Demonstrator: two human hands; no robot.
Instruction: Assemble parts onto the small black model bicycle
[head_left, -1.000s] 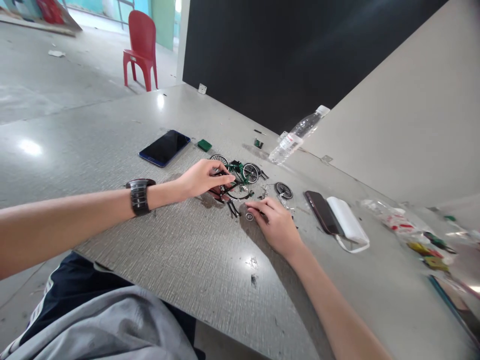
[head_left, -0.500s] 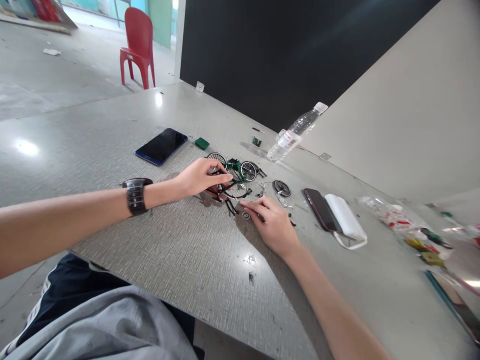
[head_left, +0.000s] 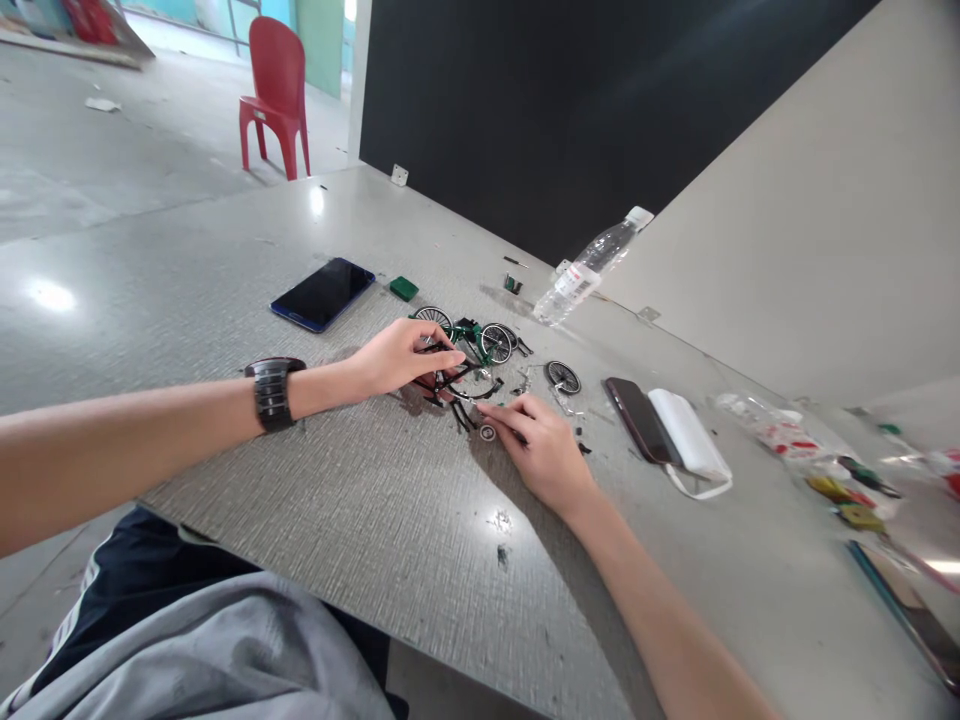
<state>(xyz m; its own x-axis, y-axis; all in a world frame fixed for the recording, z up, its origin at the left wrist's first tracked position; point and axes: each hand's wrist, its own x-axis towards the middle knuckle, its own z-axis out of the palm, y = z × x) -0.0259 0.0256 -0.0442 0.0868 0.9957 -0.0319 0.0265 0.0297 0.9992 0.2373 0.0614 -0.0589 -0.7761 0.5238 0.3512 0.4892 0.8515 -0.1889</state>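
At grey table (head_left: 337, 490), left hand (head_left: 397, 356) gripping black bicycle frame (head_left: 451, 380), right hand (head_left: 546, 450), grip unclear

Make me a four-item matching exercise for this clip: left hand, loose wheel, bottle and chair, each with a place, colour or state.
1. left hand
2. loose wheel
3. bottle
4. chair

A. red, beyond the table
B. clear, white-capped
C. holding a black model-bicycle part
D. black-tyred, touched by neither hand

Pairs: 1-C, 2-D, 3-B, 4-A
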